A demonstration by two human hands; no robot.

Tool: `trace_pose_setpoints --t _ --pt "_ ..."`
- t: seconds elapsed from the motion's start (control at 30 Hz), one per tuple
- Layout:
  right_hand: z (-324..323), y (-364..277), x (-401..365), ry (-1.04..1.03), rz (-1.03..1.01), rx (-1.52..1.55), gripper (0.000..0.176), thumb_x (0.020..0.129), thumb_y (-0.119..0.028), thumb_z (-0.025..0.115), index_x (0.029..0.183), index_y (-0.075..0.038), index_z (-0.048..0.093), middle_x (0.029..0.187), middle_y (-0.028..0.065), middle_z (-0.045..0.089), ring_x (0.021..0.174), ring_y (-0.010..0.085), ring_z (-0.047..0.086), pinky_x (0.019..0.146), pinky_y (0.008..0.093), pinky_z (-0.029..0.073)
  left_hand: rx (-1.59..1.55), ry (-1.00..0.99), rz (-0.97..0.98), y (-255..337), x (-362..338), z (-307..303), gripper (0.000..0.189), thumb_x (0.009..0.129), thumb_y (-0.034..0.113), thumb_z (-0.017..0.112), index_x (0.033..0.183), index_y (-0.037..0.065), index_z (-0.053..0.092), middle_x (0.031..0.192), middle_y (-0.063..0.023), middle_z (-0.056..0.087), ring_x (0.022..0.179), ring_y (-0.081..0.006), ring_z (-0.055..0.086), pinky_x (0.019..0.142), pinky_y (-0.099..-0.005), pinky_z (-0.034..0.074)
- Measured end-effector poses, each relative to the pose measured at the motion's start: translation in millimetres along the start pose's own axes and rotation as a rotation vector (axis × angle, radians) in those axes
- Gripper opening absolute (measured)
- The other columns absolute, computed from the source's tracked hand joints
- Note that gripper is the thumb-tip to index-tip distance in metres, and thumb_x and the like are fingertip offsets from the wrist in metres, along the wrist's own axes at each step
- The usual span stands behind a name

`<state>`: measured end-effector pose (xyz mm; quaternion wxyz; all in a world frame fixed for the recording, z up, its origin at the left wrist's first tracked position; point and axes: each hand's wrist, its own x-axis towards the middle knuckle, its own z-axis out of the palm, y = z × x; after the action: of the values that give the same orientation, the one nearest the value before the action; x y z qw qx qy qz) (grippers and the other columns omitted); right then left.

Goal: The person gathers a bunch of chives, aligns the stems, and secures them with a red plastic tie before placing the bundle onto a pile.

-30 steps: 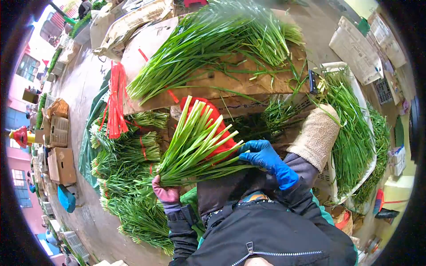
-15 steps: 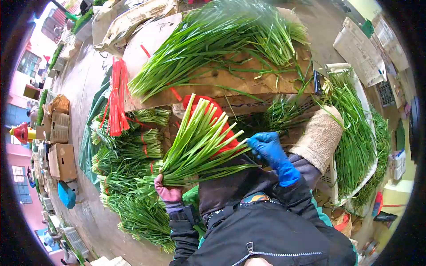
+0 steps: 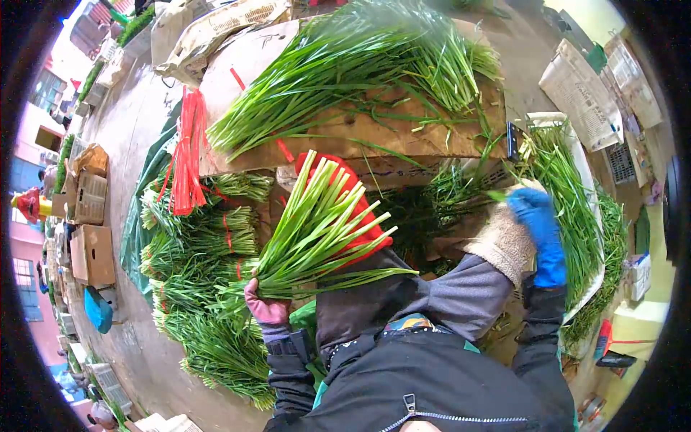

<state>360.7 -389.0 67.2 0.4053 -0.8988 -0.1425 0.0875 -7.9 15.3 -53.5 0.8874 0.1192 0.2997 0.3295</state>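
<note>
My left hand, in a pink glove, is closed around a fanned bunch of garlic chives. Their pale cut ends point up and away, over my lap and a red cloth. Off to the right, my right hand wears a blue glove and is smeared by motion, so I cannot tell how its fingers are set. It overlaps the tan covering on my right knee, beside a white crate heaped with loose chives. A blurred bit of green shows at its fingertips.
Ahead, a large pile of chives lies across a wooden board. Red ties hang from the board's left corner. Tied bundles of chives are stacked at my left. A cardboard box stands farther left.
My right hand has moved from the bunch's right edge out to the right, near the crate. My left hand keeps hold of the chives in nearly the same place.
</note>
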Motion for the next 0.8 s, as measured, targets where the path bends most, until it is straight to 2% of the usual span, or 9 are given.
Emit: trace_pose_setpoints --t 0.07,0.13,0.23,0.3,0.47,0.6,0.63,0.73,0.8 --pt "45 -48 -21 -0.355 0.131 0.09 0.026 0.074 -0.023 0.073 0.086 0.0 0.067 0.08 0.0063 0.068 0.075 0.0138 0.061 0.072 0.0289 0.048 0.034 0.021 0.045 -1 -3 2 0.03 0.083 0.022 0.052 0.109 0.01 0.06 0.111 -0.009 0.061 0.101 -0.0265 0.059 0.087 -0.0459 0.048" --pt "81 -41 -24 -0.425 0.165 0.08 0.023 0.075 -0.017 0.073 0.087 0.001 0.066 0.071 0.0029 0.062 0.066 0.0086 0.055 0.06 0.0248 0.046 0.068 0.045 0.103 0 -7 8 0.03 0.083 0.021 0.052 0.11 0.01 0.06 0.111 -0.009 0.061 0.101 -0.0264 0.059 0.087 -0.046 0.048" --pt "109 -38 -22 -0.41 -0.018 -0.076 0.017 0.078 -0.015 0.07 0.087 -0.001 0.066 0.071 0.0019 0.062 0.065 0.007 0.054 0.06 0.0242 0.046 0.15 -0.01 0.199 1 -10 11 0.029 0.082 0.017 0.052 0.109 0.01 0.061 0.112 -0.0083 0.061 0.102 -0.0251 0.058 0.088 -0.0447 0.047" --pt "126 -50 -25 -0.321 -0.208 0.219 0.014 0.081 -0.012 0.067 0.092 -0.003 0.067 0.074 0.0005 0.061 0.062 0.0056 0.052 0.057 0.0237 0.046 0.07 -0.023 0.158 4 -9 14 0.028 0.082 0.017 0.053 0.108 0.011 0.061 0.112 -0.0078 0.061 0.102 -0.0249 0.058 0.089 -0.0446 0.047" --pt "143 -113 -15 -0.329 -0.141 0.466 0.026 0.084 -0.014 0.064 0.108 -0.004 0.062 0.085 -0.0003 0.061 0.058 0.0048 0.051 0.052 0.0199 0.043 -0.108 -0.065 0.014 12 -19 32 0.03 0.079 0.013 0.052 0.109 0.013 0.059 0.114 -0.0067 0.06 0.104 -0.0256 0.056 0.09 -0.0465 0.045" --pt "171 -126 0 -0.309 -0.336 0.416 0.022 0.084 -0.019 0.065 0.097 -0.002 0.065 0.082 0.0058 0.064 0.066 0.0111 0.058 0.062 0.0276 0.049 -0.07 -0.096 0.148 8 -24 42 0.031 0.076 0.01 0.052 0.106 0.011 0.058 0.12 -0.0095 0.055 0.112 -0.0289 0.051 0.097 -0.0488 0.039" --pt "174 -134 -4 -0.472 -0.158 0.486 0.022 0.083 -0.021 0.065 0.094 -0.002 0.065 0.079 0.0048 0.064 0.066 0.0097 0.056 0.062 0.0258 0.048 -0.152 -0.096 0.125 8 -25 48 0.032 0.074 0.009 0.051 0.105 0.01 0.059 0.122 -0.0095 0.053 0.115 -0.029 0.048 0.099 -0.0495 0.037" --pt "196 -121 -26 -0.525 -0.247 0.408 0.012 0.083 -0.014 0.064 0.082 -0.002 0.064 0.067 -0.0003 0.058 0.063 0.008 0.053 0.058 0.0262 0.045 -0.209 -0.218 0.09 8 -24 56 0.032 0.073 0.009 0.051 0.104 0.01 0.06 0.123 -0.0093 0.052 0.116 -0.0288 0.047 0.098 -0.0504 0.037" --pt "186 -120 -40 -0.629 0.022 0.429 0.008 0.082 -0.01 0.063 0.08 -0.002 0.064 0.067 -0.0003 0.058 0.064 0.0084 0.053 0.06 0.0267 0.046 -0.269 -0.202 0.03 11 -23 56 0.031 0.073 0.008 0.051 0.102 0.009 0.06 0.122 -0.0096 0.053 0.115 -0.0292 0.048 0.097 -0.051 0.038"
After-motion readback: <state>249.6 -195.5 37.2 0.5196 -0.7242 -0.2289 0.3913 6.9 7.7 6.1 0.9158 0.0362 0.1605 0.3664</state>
